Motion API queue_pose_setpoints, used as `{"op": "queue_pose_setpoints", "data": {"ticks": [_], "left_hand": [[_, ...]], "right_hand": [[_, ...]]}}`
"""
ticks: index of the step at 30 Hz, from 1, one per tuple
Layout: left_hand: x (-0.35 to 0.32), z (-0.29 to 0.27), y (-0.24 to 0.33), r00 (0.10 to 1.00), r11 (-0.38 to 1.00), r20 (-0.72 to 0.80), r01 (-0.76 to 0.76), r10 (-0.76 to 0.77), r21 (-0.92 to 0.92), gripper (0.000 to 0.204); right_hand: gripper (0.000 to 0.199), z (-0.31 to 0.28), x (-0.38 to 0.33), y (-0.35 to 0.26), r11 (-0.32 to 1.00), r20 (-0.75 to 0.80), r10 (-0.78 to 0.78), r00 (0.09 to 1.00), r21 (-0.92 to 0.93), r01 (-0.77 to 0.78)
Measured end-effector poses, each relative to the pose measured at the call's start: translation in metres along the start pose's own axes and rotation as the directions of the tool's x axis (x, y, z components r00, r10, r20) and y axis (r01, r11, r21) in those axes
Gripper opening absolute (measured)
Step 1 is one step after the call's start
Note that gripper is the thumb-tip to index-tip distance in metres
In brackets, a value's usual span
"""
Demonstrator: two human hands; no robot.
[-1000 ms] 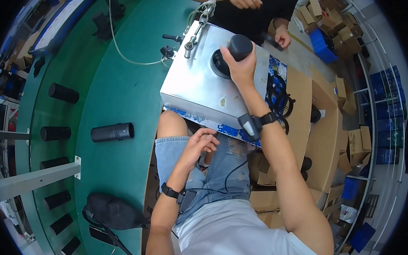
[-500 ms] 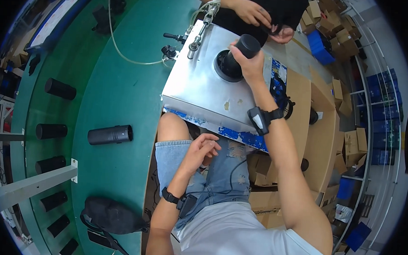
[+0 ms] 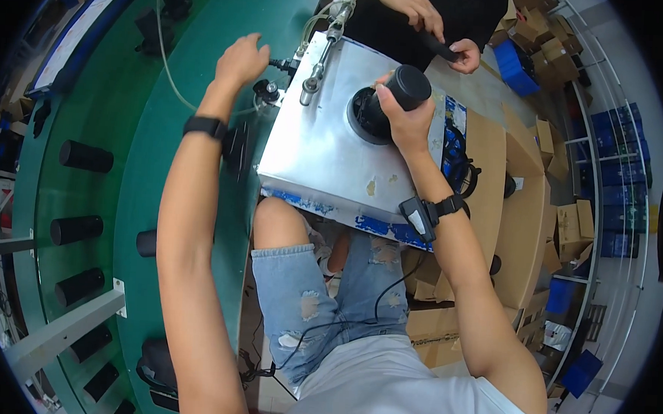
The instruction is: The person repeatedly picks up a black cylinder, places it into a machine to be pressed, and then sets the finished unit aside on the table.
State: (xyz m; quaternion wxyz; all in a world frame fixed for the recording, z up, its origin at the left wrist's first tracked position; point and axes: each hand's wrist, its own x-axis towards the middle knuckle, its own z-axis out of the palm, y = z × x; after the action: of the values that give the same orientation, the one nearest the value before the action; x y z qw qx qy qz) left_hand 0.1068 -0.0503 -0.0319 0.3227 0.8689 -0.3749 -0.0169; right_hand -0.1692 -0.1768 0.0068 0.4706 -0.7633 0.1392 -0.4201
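Note:
My right hand [image 3: 409,120] is wrapped round a black cylinder [image 3: 411,84]. The cylinder tilts over a black round socket [image 3: 366,117] in the top of a silver metal box [image 3: 323,146], its lower end hidden by my hand and the socket rim. Beyond the box's left side, my left hand [image 3: 242,60] is held over the green bench, fingers loosely bent and apart, with nothing seen in it. Close to its fingertips is a black lever handle [image 3: 282,65] on the box's side. A metal air cylinder [image 3: 320,68] is mounted on the box top.
Several black cylinders [image 3: 87,156] lie along the green conveyor on the left. Another cylinder [image 3: 146,243] is partly behind my left forearm on the bench [image 3: 141,197]. Opposite, another person's hands [image 3: 465,56] hold a black part. Cardboard boxes [image 3: 520,254] stand at right.
My left hand has risen from over my lap to beside the lever handle at the box's left. My right hand still grips the cylinder, slightly shifted.

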Motion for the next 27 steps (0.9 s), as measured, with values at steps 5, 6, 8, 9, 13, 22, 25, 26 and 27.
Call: {"op": "queue_pose_setpoints", "data": {"ticks": [5,6,8,9,13,22,25,26,27], "left_hand": [[0.022,0.045,-0.051,0.945,0.980,0.298,0.084,-0.136,0.180,0.050],[0.010,0.045,-0.067,0.958,0.972,0.251,0.083,-0.139,0.221,0.050],[0.003,0.029,-0.019,0.872,0.988,0.467,0.111,-0.148,0.107,0.052],[0.001,0.018,-0.014,0.883,0.990,0.451,0.091,-0.131,0.109,0.052],[-0.028,0.006,-0.045,0.959,0.998,0.278,0.055,-0.056,0.012,0.052],[-0.200,-0.125,0.129,0.799,0.791,-0.432,-0.554,0.418,-0.260,0.058],[-0.251,-0.108,0.145,0.918,0.878,-0.262,-0.370,0.297,-0.302,0.070],[-0.262,-0.107,0.138,0.956,0.863,-0.181,-0.286,0.229,-0.418,0.067],[-0.266,-0.099,0.134,0.968,0.829,-0.162,-0.248,0.192,-0.501,0.065]], "right_hand": [[0.017,0.007,-0.006,0.003,0.993,-0.033,0.089,0.996,0.084,-0.086],[0.018,0.015,-0.010,-0.001,0.990,-0.036,0.091,0.995,0.111,-0.086],[0.018,-0.010,-0.011,0.003,0.994,-0.034,0.107,0.994,0.040,-0.106],[0.030,-0.012,-0.010,0.001,0.997,-0.033,0.075,0.997,0.035,-0.074],[0.025,-0.011,0.008,-0.039,0.998,-0.066,-0.050,0.997,-0.047,0.047],[0.051,-0.002,0.011,-0.177,0.980,0.261,-0.199,0.944,0.078,0.185],[0.061,0.029,-0.040,-0.174,0.970,0.440,-0.134,0.888,0.240,0.027],[0.063,0.034,-0.056,-0.172,0.966,0.492,-0.066,0.868,0.250,-0.068],[0.062,0.030,-0.068,-0.163,0.978,0.433,-0.146,0.889,0.201,0.063]]}}
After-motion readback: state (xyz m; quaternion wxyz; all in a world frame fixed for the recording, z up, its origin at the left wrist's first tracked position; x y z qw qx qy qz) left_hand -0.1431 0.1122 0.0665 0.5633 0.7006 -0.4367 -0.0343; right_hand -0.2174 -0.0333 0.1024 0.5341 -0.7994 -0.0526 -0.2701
